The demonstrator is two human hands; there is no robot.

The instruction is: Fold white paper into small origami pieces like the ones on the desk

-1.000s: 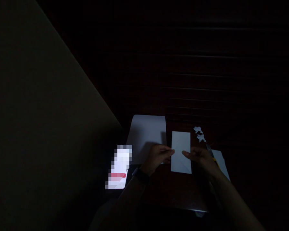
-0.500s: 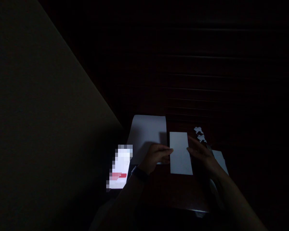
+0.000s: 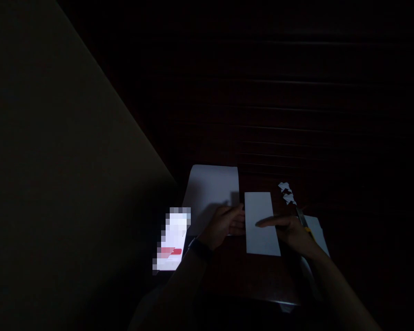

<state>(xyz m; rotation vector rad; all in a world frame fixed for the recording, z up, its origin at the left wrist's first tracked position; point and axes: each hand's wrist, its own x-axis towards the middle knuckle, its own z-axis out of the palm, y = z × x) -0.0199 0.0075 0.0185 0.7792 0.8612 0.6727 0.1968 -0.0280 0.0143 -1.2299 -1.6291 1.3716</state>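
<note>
A narrow white rectangle of paper [image 3: 257,207] is held just above the dark table [image 3: 238,280]. My right hand [image 3: 295,234] grips its right side, one digit stretched across the front and the other fingers behind or below it. At the left edge of the paper is my left hand [image 3: 224,223], thumb up off the sheet and fingers loosely bent; whether the fingertips touch the edge is hard to see. A dark band [image 3: 200,249] circles my left wrist. Behind that hand lies a larger white sheet [image 3: 212,186].
A lit screen [image 3: 174,239], partly pixelated, stands at left beside the wall [image 3: 72,161]. Small folded white paper pieces [image 3: 288,197] lie at back right. Near my right hand are a thin metal-and-yellow tool [image 3: 301,217] and more white paper [image 3: 317,230]. The room is very dark.
The paper rectangle has shifted slightly right and toward me. My left thumb has come off it, while my right hand has moved lower and farther across its front.
</note>
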